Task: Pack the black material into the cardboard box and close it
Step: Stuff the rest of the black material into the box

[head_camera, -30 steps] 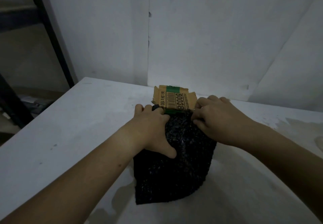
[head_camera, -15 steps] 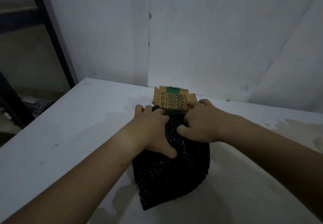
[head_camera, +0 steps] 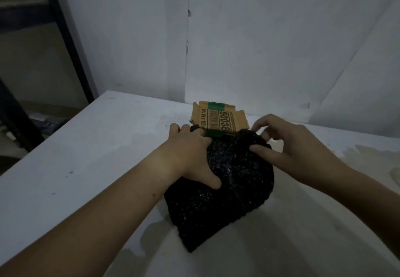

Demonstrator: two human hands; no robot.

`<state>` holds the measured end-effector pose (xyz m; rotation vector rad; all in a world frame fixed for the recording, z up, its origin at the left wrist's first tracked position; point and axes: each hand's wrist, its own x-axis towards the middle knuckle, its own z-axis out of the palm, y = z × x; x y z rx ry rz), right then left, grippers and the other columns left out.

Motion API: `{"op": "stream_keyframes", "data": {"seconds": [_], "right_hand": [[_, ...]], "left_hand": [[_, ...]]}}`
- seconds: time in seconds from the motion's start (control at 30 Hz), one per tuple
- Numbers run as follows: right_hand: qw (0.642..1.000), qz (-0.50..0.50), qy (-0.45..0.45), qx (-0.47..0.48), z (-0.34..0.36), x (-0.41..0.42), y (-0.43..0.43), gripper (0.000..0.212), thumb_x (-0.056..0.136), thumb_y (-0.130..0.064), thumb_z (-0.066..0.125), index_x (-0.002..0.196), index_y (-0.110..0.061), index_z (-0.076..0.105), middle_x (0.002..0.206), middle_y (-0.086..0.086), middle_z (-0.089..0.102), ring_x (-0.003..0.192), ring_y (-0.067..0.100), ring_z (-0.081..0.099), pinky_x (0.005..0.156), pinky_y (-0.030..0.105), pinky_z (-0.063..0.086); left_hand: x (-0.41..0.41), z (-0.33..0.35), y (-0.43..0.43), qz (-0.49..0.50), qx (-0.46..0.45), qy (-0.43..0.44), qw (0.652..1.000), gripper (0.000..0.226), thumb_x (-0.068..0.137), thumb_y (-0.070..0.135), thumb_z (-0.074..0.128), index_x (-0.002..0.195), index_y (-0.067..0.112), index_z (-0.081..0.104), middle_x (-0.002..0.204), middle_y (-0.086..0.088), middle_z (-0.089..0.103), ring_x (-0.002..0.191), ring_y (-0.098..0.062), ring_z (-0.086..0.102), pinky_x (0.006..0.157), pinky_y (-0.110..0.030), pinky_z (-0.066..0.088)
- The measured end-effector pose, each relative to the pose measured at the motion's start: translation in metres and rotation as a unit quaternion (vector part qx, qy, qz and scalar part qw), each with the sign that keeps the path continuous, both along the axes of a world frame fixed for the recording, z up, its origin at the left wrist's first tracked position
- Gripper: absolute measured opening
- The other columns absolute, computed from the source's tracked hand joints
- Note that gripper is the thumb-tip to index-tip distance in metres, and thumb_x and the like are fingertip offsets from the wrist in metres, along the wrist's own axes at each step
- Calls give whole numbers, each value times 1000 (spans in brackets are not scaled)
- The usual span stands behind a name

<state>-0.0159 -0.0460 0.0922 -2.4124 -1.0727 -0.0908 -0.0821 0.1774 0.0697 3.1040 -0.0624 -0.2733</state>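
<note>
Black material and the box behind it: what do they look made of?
Black material: looks like a soft, pebbly plastic mesh or foam sheet; it bends under both hands and glints in tiny specks. Exact kind unclear in the dim light. Box: brown cardboard, matt, with a torn flap edge, a printed barcode and green bands.

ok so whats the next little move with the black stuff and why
Probably press the bunched far end of the black material down towards the cardboard box. Most of the material lies on the white table outside the box, whose flap stands open behind it. The left hand pins the material, and the right hand pinches its raised far edge.
</note>
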Motion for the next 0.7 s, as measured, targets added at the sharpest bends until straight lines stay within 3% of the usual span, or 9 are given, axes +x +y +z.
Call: {"op": "stream_keyframes", "data": {"seconds": [0.07,0.17,0.27,0.33,0.47,0.57,0.7], "right_hand": [[997,31,-44,-54,6,-5,11,26,88,-53,50,106,-40,65,97,-21,62,90,7,57,83,35,48],[968,62,-102,-219,8,-8,26,64,85,-71,18,108,-39,69,105,-18,58,100,12,49,89,34,40],[940,60,-112,-317,9,-11,30,87,75,-81,3,104,-35,72,106,-18,65,118,16,41,105,37,28],[930,54,-100,-351,8,-11,33,92,69,-90,9,93,-30,74,98,-13,67,127,18,37,112,40,19],[920,39,-59,-385,6,-3,44,81,62,-95,30,76,-26,70,90,-6,62,133,22,35,114,43,17],[933,49,-46,-354,8,-4,39,78,63,-94,37,81,-25,69,98,-5,64,135,21,33,113,40,19],[961,86,-80,-251,13,-8,21,79,57,-97,45,103,-35,62,106,-16,58,113,10,44,100,33,37]], "left_hand": [[0,-1,0,-1,0,-3,1000,97,51,85,60,131,29,52,124,3,48,117,-25,38,104,-43,24],[0,-2,0,-2,-2,-11,1000,94,50,85,60,126,30,54,120,3,49,115,-24,38,103,-43,25],[1,-2,-1,-5,-2,-16,1000,92,50,84,60,125,31,55,121,4,49,115,-24,38,103,-43,25],[3,-1,-3,-10,2,-27,1000,90,51,84,62,123,31,56,120,4,49,114,-23,39,103,-42,25],[3,1,-4,-11,15,-20,1000,95,52,85,64,129,30,54,122,3,49,116,-23,39,102,-40,25],[1,2,-2,-3,11,-2,1000,101,52,84,65,136,29,50,126,3,48,118,-24,38,103,-41,24],[1,2,-1,1,6,4,1000,99,53,83,65,135,29,51,125,2,47,117,-25,38,103,-42,25]]}}
